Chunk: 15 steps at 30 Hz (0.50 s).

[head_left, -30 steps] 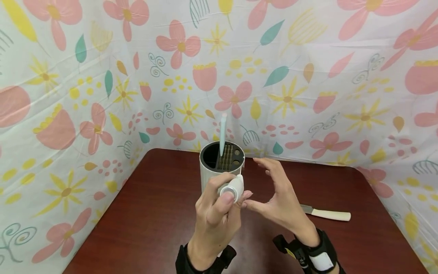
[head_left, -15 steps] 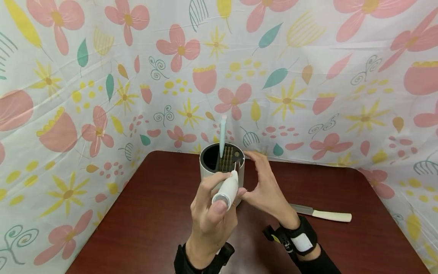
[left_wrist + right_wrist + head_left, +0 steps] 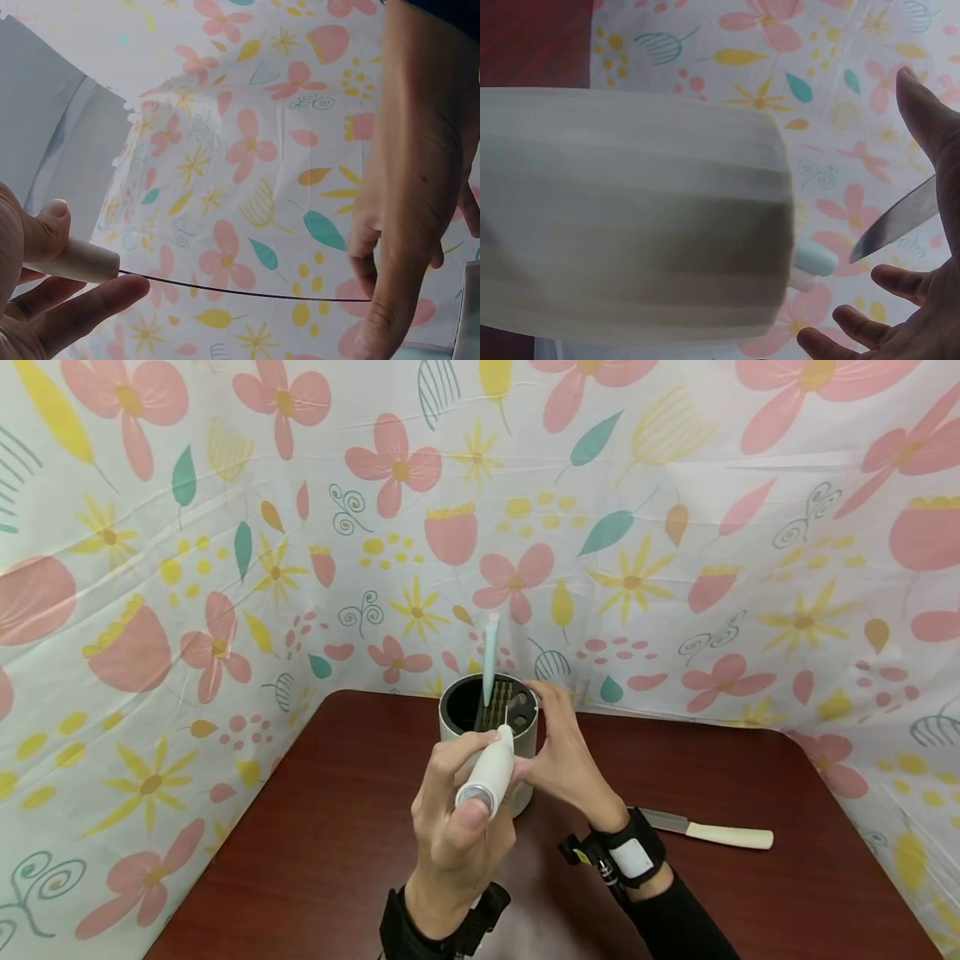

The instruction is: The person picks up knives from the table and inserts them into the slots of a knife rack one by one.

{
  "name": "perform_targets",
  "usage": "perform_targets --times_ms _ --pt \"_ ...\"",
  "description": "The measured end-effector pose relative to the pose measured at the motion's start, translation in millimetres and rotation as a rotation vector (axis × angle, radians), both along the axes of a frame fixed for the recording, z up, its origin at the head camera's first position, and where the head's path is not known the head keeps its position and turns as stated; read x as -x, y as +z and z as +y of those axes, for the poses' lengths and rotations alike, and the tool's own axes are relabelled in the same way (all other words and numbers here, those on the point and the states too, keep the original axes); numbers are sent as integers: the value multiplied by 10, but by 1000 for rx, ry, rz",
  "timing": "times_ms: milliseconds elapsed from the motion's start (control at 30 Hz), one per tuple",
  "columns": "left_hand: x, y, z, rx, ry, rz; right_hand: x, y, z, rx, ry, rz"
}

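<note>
My left hand [image 3: 457, 835] grips the white handle [image 3: 491, 768] of a kitchen knife, its thumb at the silver end cap. In the left wrist view the blade [image 3: 247, 291] shows edge-on as a thin dark line, its tip end hidden behind my right hand [image 3: 566, 760]. Ahead stands a white ribbed knife block [image 3: 630, 210], with a black slotted top. The right wrist view shows the steel blade [image 3: 896, 221] level with the block's top end. Beside the block's right side, the right hand spreads its thumb and fingers around the blade. A pale blue handle [image 3: 490, 660] sticks up from the block.
On the dark red-brown table [image 3: 315, 827], a second knife [image 3: 727, 835] with a cream handle lies right of the block, partly hidden by my right wrist. A flower-printed cloth [image 3: 645, 527] hangs behind and at both sides.
The knife in my left hand has swung so its handle tilts more toward me, and the left hand has shifted slightly left. My right hand has moved left, up to the block.
</note>
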<state>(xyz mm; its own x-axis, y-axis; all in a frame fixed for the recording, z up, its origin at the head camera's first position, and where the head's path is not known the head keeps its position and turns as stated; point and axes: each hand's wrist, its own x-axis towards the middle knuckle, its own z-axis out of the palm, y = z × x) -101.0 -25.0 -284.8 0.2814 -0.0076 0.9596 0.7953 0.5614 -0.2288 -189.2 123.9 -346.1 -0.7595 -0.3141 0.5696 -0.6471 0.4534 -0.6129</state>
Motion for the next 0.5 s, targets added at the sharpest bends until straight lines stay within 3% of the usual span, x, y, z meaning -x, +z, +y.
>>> perform_targets --times_ms 133,500 --pt "32 7 -1 0 -18 18 92 -31 -23 2 -7 -1" --pt "56 18 11 6 39 -11 262 -135 -99 -3 -1 5"
